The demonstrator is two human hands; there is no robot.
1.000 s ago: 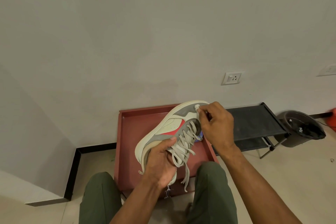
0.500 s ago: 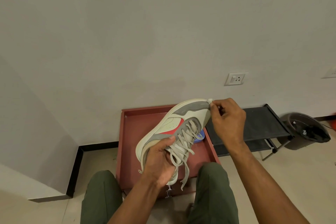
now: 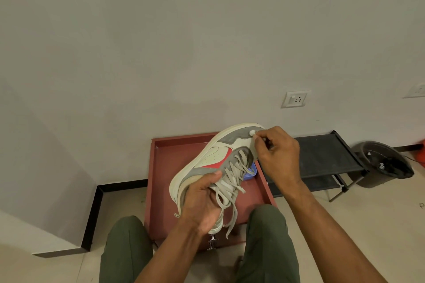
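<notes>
A white, grey and red sneaker (image 3: 216, 154) with loose grey laces is held tilted above a dark red tray (image 3: 165, 167). My left hand (image 3: 202, 200) grips the shoe around its heel and collar. My right hand (image 3: 276, 151) pinches a small white piece (image 3: 252, 132) against the grey toe of the shoe. A blue object (image 3: 250, 173) lies in the tray, mostly hidden behind the shoe.
The tray sits on the tiled floor against a white wall, between my knees. A low black rack (image 3: 322, 156) stands to the right, with a dark bin (image 3: 384, 163) beyond it. A wall socket (image 3: 295, 99) is above the rack. A wall corner juts out at the left.
My right hand slid its white piece from the toe's inner side out to the tip, then slightly back onto the grey toe. My left hand kept the same grip.
</notes>
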